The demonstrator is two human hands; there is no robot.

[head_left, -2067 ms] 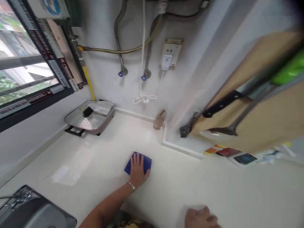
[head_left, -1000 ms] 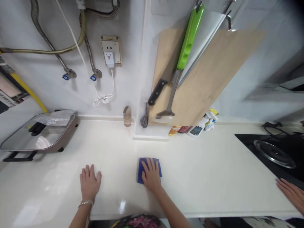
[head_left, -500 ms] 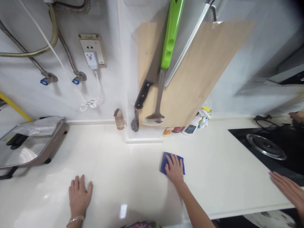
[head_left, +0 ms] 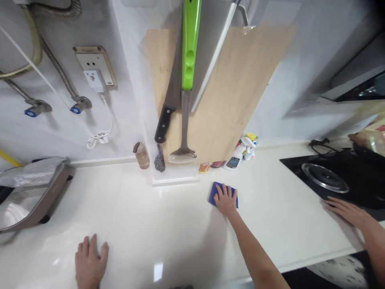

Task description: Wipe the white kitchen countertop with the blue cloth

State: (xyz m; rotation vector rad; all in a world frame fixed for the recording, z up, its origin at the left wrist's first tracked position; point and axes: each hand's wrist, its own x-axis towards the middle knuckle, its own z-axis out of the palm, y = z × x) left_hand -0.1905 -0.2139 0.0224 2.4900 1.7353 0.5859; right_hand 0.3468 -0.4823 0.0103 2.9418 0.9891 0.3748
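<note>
My right hand [head_left: 226,198] presses down on a folded blue cloth [head_left: 213,194] on the white countertop [head_left: 168,224]. Its fingers are spread over the cloth and slightly bent, holding it against the surface. Further left, my left hand [head_left: 91,259] rests palm down on the same counter with fingers apart and nothing in it. Part of the cloth is hidden under my right palm.
Another person's hand [head_left: 345,210] lies at the edge of the black cooktop [head_left: 303,182]. An electric pan [head_left: 45,204] stands left. A ladle [head_left: 185,116], knife [head_left: 165,122] and wooden board [head_left: 228,116] hang ahead. Bottles [head_left: 233,161] stand beneath the board.
My right hand and the cloth have slid forward over the counter, away from me. The view has turned somewhat right, and the other person's hand has moved onto the cooktop's edge.
</note>
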